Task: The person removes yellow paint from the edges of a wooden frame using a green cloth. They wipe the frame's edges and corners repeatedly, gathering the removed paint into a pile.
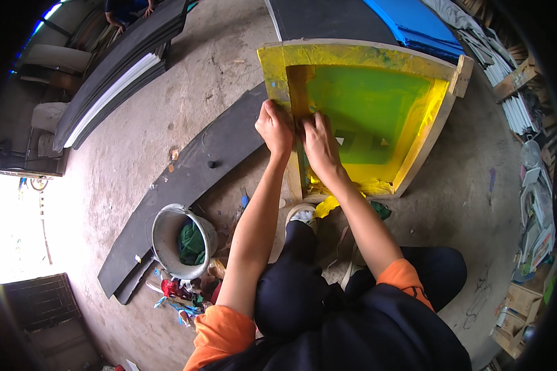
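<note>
Working a screen-printing frame (273, 73) — seemingly partway, yellow residue (377, 185) left on it.
Left hand (275, 128) fisted, right hand (317, 143) curled — grip hidden.

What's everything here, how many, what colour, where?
framed screen: one, yellow and green, centre-right
bucket: one, grey, centre-left
cloth: uncountable, green, inside bucket
long board: one, dark grey, left floor
board stack: several, black and white, upper left
sheets: several, blue, top right
scraps: many, multicoloured, below bucket
clutter: many, mixed, right edge
co-worker: one, dark-clothed, top left
left hand: one, bare, at screen's left
right hand: one, bare, beside left hand
</note>
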Demonstrator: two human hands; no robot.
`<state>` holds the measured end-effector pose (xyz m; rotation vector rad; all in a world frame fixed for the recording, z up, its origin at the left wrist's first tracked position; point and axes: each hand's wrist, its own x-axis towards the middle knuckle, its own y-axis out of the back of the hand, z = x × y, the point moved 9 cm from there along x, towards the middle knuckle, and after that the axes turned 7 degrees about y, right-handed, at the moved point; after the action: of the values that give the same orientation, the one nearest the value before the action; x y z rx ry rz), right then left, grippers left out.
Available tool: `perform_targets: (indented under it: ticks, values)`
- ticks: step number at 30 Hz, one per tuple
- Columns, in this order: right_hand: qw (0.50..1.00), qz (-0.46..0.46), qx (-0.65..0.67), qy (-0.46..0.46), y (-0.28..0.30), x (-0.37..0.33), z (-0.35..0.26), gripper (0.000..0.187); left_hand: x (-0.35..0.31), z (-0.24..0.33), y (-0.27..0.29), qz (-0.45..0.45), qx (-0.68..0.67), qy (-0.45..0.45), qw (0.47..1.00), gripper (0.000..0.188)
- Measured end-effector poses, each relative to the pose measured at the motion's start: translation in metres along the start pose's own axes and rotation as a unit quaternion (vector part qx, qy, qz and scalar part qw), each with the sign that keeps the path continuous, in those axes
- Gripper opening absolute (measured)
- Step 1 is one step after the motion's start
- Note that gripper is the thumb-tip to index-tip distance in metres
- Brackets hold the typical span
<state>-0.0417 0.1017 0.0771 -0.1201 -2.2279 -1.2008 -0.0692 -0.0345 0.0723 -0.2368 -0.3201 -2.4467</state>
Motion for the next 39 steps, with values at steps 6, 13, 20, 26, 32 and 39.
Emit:
perform_targets:
  ticks: [6,13,20,26,32,39]
  values:
    - [0.996,-0.065,-0.030,0.058,-0.002,0.014,-0.004,0.021,0.000,-0.002,-0.002,-0.011,-0.006,0.024,1.000,0.045]
    - [0.995,-0.007,-0.023,0.101,0.001,0.015,-0.009,0.018,0.000,-0.001,-0.003,-0.013,-0.014,0.021,1.000,0.045]
    - [0.985,0.010,0.044,0.166,0.001,0.015,-0.012,0.012,0.001,-0.001,0.002,-0.010,-0.008,0.024,1.000,0.058]
    - [0.981,0.002,0.059,0.183,0.004,0.016,-0.010,0.014,0.002,0.004,-0.002,-0.018,0.006,-0.005,1.000,0.040]
    - [0.991,-0.017,0.131,-0.009,0.020,-0.010,0.023,0.008,0.007,-0.003,0.000,-0.002,0.015,0.017,1.000,0.041]
    - [0.910,0.074,0.300,-0.277,-0.023,-0.080,0.073,0.018,0.005,-0.003,-0.011,-0.018,0.002,0.020,1.000,0.047]
